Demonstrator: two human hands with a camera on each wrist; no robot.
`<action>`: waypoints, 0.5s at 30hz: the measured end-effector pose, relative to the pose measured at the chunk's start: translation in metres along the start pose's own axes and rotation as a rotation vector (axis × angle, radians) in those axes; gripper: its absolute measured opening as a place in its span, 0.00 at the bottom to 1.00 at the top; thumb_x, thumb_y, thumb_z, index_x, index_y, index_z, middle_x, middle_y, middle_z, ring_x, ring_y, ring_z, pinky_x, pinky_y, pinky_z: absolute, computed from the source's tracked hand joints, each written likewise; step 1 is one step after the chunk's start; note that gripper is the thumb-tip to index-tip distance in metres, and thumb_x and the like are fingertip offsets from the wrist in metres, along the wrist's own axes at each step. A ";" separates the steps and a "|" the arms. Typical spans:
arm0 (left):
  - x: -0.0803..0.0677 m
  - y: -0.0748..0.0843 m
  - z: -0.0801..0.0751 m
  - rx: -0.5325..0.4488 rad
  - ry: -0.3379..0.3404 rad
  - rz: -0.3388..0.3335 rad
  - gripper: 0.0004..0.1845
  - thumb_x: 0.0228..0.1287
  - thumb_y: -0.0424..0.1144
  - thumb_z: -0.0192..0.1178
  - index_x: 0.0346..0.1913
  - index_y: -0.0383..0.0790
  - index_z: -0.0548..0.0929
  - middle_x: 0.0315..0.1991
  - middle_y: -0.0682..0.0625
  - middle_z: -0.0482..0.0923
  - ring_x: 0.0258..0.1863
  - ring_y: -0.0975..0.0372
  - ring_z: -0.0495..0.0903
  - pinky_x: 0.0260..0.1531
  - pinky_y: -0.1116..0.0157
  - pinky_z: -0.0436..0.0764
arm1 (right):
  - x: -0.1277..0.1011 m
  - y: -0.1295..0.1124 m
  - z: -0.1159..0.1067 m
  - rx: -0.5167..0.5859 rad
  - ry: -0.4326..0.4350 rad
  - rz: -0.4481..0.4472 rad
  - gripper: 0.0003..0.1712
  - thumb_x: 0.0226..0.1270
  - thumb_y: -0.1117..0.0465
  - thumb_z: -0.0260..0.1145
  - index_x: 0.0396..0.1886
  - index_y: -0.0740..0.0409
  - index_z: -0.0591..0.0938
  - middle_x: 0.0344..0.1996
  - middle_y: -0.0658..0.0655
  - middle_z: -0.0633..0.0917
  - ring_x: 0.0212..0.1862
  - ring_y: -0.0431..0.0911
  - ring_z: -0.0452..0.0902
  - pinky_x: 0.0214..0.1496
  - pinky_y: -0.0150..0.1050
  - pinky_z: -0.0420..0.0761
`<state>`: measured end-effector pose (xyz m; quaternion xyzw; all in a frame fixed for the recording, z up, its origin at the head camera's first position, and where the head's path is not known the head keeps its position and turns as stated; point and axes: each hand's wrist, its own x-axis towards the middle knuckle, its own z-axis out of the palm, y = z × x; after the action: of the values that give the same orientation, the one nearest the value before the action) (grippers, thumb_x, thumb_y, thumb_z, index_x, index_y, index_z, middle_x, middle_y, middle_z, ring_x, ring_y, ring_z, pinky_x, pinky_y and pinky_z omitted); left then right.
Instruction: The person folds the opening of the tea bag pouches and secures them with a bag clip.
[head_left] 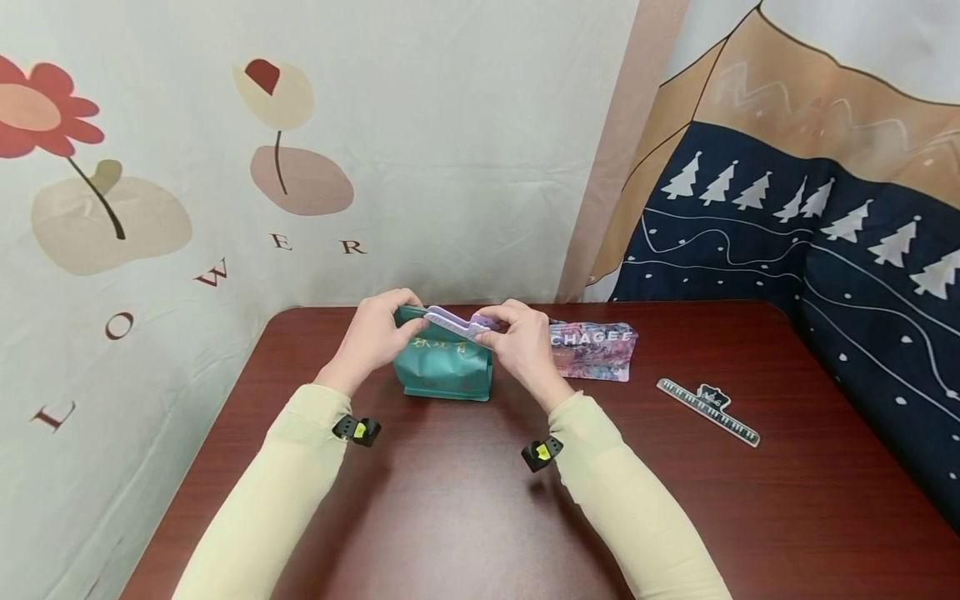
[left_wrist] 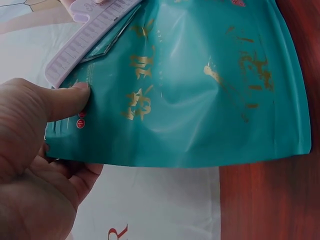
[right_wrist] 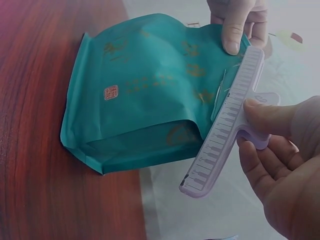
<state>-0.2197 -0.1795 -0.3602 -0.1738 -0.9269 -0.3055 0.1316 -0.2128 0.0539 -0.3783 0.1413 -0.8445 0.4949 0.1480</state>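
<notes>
A teal bag [head_left: 444,372] with gold lettering stands on the table. My left hand [head_left: 377,335] pinches its top corner between thumb and fingers, as the left wrist view shows at close range. My right hand [head_left: 522,340] grips the handle of a lilac sealing clip [right_wrist: 222,132] with a piano-key pattern. The clip's long bar lies along the bag's top edge, slanting across it. In the right wrist view, folded bag material shows beside the bar; whether the clip's jaws bite on it I cannot tell.
Right of the teal bag lies a pink and blue patterned bag [head_left: 596,350] marked CHAGEE, partly behind my right hand. Farther right a black and white piano-key clip [head_left: 708,410] rests on the dark red table [head_left: 450,517]. Printed cloth hangs behind the table and along its right side.
</notes>
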 end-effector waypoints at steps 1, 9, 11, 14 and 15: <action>0.000 0.000 0.001 -0.005 0.002 -0.005 0.04 0.68 0.35 0.69 0.42 0.40 0.84 0.43 0.44 0.86 0.36 0.52 0.79 0.41 0.53 0.76 | 0.000 0.000 0.000 0.002 0.000 0.004 0.11 0.57 0.66 0.81 0.41 0.57 0.93 0.32 0.54 0.85 0.34 0.47 0.79 0.34 0.36 0.79; 0.001 0.002 0.001 -0.015 -0.017 -0.031 0.05 0.69 0.34 0.68 0.43 0.40 0.84 0.45 0.43 0.85 0.37 0.51 0.78 0.42 0.53 0.76 | 0.001 0.001 0.001 -0.004 -0.006 0.004 0.11 0.56 0.66 0.81 0.40 0.56 0.93 0.32 0.53 0.85 0.34 0.47 0.79 0.35 0.36 0.78; 0.001 0.002 0.001 -0.016 -0.024 -0.034 0.05 0.70 0.34 0.68 0.44 0.39 0.83 0.45 0.43 0.85 0.37 0.51 0.78 0.42 0.53 0.76 | 0.001 0.001 0.001 -0.004 -0.006 0.004 0.11 0.56 0.66 0.81 0.40 0.56 0.93 0.32 0.53 0.86 0.34 0.47 0.80 0.35 0.36 0.79; 0.000 0.004 0.001 -0.018 -0.029 -0.039 0.05 0.70 0.34 0.67 0.44 0.40 0.83 0.45 0.43 0.85 0.37 0.51 0.78 0.41 0.54 0.76 | 0.001 0.001 0.002 -0.003 -0.001 0.009 0.11 0.56 0.66 0.81 0.40 0.56 0.93 0.32 0.53 0.86 0.34 0.47 0.80 0.35 0.36 0.79; 0.000 0.004 0.001 -0.018 -0.029 -0.041 0.05 0.70 0.34 0.67 0.44 0.40 0.83 0.45 0.43 0.85 0.37 0.51 0.78 0.41 0.54 0.76 | 0.001 0.000 0.002 -0.002 0.000 0.012 0.11 0.56 0.66 0.81 0.40 0.56 0.93 0.32 0.53 0.86 0.35 0.47 0.80 0.35 0.36 0.79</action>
<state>-0.2186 -0.1757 -0.3586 -0.1606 -0.9293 -0.3139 0.1102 -0.2144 0.0519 -0.3792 0.1361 -0.8458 0.4950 0.1450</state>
